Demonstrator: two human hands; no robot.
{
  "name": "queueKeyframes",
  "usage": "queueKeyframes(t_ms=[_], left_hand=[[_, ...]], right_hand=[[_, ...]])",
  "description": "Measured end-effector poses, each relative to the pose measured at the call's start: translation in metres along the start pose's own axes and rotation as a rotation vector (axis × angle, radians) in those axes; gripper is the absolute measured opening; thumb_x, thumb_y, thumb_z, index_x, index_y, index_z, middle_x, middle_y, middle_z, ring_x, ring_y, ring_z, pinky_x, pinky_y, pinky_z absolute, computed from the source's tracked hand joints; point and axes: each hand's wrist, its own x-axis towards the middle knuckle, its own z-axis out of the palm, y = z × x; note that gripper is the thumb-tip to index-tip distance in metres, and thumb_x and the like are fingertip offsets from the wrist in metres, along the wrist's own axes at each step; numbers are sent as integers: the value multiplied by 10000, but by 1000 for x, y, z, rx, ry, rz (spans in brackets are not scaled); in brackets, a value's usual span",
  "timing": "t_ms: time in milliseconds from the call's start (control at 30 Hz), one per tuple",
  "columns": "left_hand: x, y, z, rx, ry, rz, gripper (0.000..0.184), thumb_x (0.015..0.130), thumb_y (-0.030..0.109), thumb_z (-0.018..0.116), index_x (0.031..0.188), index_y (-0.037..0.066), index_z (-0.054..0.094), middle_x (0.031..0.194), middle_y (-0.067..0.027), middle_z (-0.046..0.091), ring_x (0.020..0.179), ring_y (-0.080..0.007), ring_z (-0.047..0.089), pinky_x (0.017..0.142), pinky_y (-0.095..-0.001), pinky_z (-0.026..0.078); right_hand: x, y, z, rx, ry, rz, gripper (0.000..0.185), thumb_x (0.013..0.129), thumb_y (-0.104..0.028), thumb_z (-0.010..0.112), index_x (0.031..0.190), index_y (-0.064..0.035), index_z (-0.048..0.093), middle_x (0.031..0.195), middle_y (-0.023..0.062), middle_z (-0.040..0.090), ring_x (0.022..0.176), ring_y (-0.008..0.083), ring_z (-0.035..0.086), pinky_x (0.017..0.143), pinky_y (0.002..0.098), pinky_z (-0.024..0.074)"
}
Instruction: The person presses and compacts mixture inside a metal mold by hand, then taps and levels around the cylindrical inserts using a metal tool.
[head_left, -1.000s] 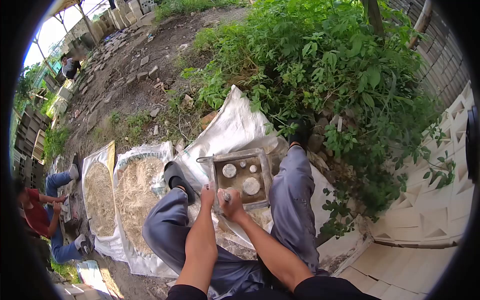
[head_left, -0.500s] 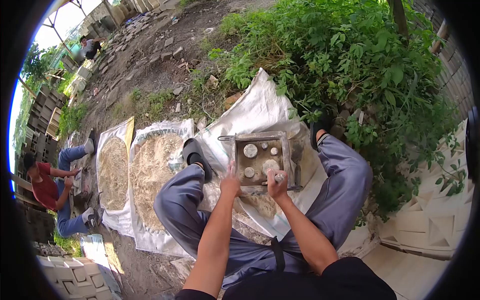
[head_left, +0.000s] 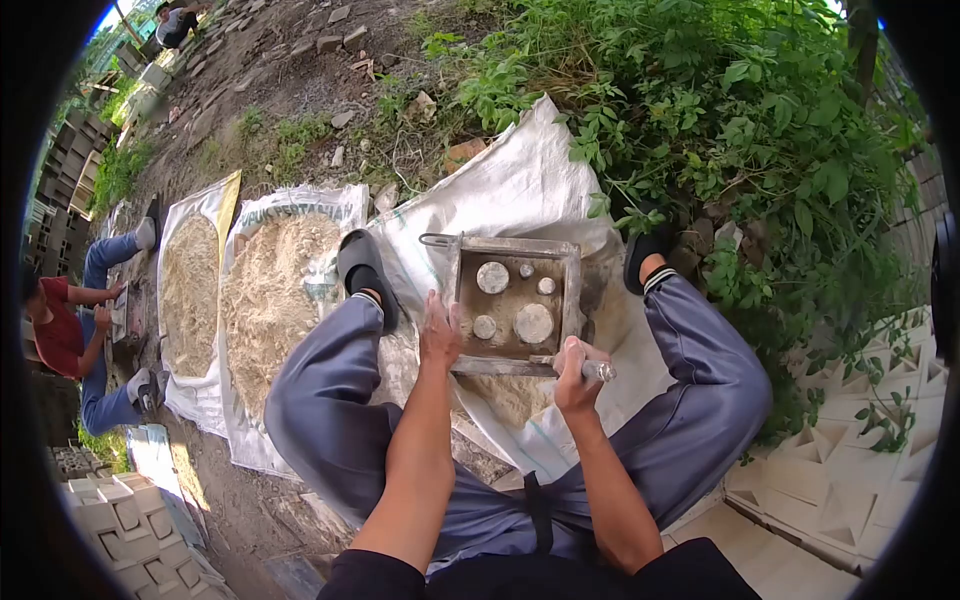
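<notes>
A square mould frame with a metal loop at its far left corner lies on a white sack between my feet. Inside it several round discs, such as the large disc and another disc, stand on a dusty brown surface. My left hand is beside the frame's left wall, fingers stretched out and holding nothing visible. Near the front right corner, my right hand is closed around a short tool with a rounded grey handle. A thin part of it points left over the front wall; its kind is unclear.
Left of my foot lie sacks heaped with pale powder. A person in a red shirt sits farther left; another person is far back. Patterned pale blocks stand at right, below leafy plants.
My right hand has moved from over the large disc to the front right corner, tool still in hand. My left hand has shifted a little away from the front left corner. The view has tilted.
</notes>
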Motion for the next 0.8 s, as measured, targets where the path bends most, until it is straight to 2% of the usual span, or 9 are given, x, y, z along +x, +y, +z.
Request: queueKeyframes(t_ms=[33,67,167,367,500,533,600,667,800], left_hand=[[-1,0,0,-117,-109,-167,599,958,409,412,1408,22,328,1379,-256,423,1253,-413,429,1034,-451,362],[1,-8,11,-198,20,-65,579,969,463,366,1303,2,470,1195,-289,558,1113,-460,520,975,-423,400],[3,11,-12,-203,-173,-235,573,959,478,390,1232,-6,531,1135,-293,584,1089,-448,536,937,-444,414],[2,-2,3,-319,-12,-101,578,955,501,377,1124,-17,569,1012,-313,601,1009,-470,546,877,-469,420],[4,6,-6,-294,-64,-185,560,969,474,357,1082,-33,566,953,-315,604,968,-487,548,844,-490,414],[2,5,-8,-274,-71,-199,558,973,467,349,1067,-39,565,937,-316,603,956,-493,547,832,-494,413],[1,1,-7,-304,-81,-190,555,975,462,344,1052,-39,571,928,-316,602,950,-495,546,824,-495,414],[4,0,1,-332,-12,-142,555,979,453,342,998,-45,585,886,-314,600,914,-501,548,793,-505,412],[3,3,-5,-314,-54,-183,528,981,440,341,999,-27,589,869,-307,602,888,-499,552,782,-513,412]], right_hand=[[-2,4,-5,56,2,14,398,893,-136,496,545,21,382,459,70,340,426,119,352,445,356,255],[2,7,-3,-2,-12,-3,390,893,-122,492,545,18,382,461,70,351,416,126,352,437,352,256],[3,-8,11,-136,-62,-79,357,879,-72,501,553,13,383,464,75,367,399,148,358,425,353,243],[-27,6,21,-106,-113,-225,339,868,-42,505,561,0,369,480,84,315,389,180,332,428,349,232],[-12,-52,23,-74,-149,-32,335,856,-46,493,550,-6,363,476,68,329,386,180,364,423,338,246],[-13,-35,13,-85,-155,-164,350,866,-74,499,545,-10,376,464,50,340,388,153,354,421,335,245],[-19,10,14,-6,-134,-116,358,870,-80,502,542,-11,376,460,43,340,388,143,348,419,334,243],[-16,8,23,63,-37,-10,368,872,-82,502,532,-12,378,456,44,334,389,135,341,419,331,244],[-12,-40,35,-34,-155,-47,370,870,-80,496,529,-12,372,462,64,352,388,153,366,428,342,268]])
